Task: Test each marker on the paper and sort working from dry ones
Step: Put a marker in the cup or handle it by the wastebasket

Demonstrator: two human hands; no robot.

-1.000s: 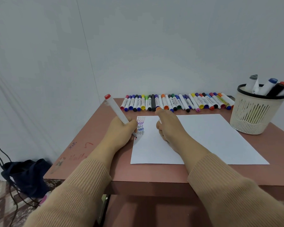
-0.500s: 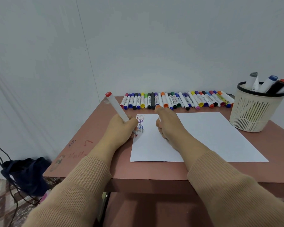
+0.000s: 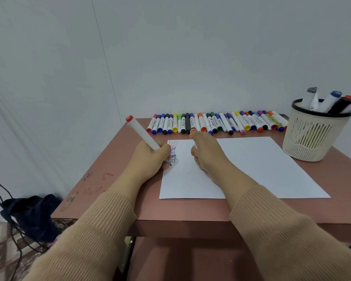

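**Marker tip on the paper, both hands gripping**

The left hand (image 3: pixel 150 157) is clamped round a white marker (image 3: pixel 142 134), fingers and thumb wrapped about its lower barrel. Above the grip the barrel slants up and away to the left, ending in a red end. Below the grip the dark tip meets the paper (image 3: pixel 251 169) close to its left edge. Just beyond the tip, partly hidden by the fingers, runs a column of "test" words (image 3: pixel 173 148) in several colours.

To the right of that grip, apart from it, the right hand (image 3: pixel 207 153) rests on the paper with its fingers curled round an orange piece (image 3: pixel 193 130). The orange end pokes out at the fingertips and a sliver of white shows under the thumb. Whether it is a cap or a whole marker cannot be told.

Beyond both grips a row of markers (image 3: pixel 217 122) lies side by side along the far edge of the table (image 3: pixel 109 179). Far to the right of the grips, just off the paper's far right corner, stands a basket (image 3: pixel 312 136) holding a few markers upright.

Below and left of the left grip, on the floor, lies a dark bag (image 3: pixel 28 213)
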